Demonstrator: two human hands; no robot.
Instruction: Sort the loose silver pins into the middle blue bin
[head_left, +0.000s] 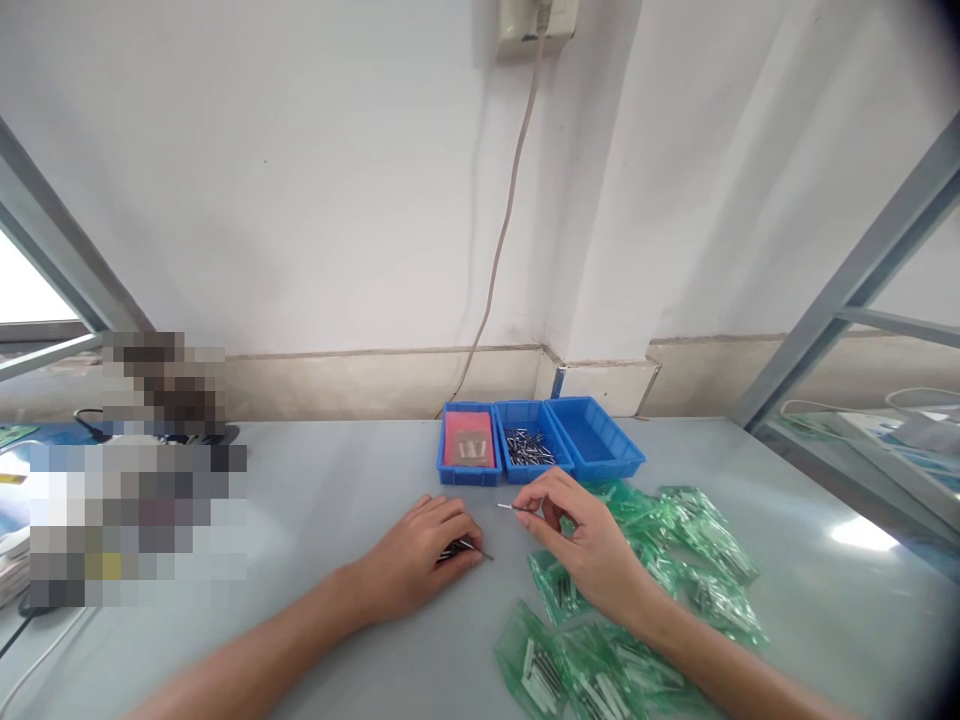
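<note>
The right hand [581, 535] is pinching a slim metal pin [507, 506] between thumb and fingertips; its exposed end is gleaming silvery white, darkening toward the fingers, and it is lying nearly level in front of the middle blue bin [568, 466]. The left hand [412, 560] is curling around a bundle of thin rods [454, 549], dark and glossy, one poking out past the thumb. Green plastic bags [514, 640] are spreading beneath and beside the right forearm.

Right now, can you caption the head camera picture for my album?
Left hand holds thin rods, right hand pinches another, near green bags.
</note>
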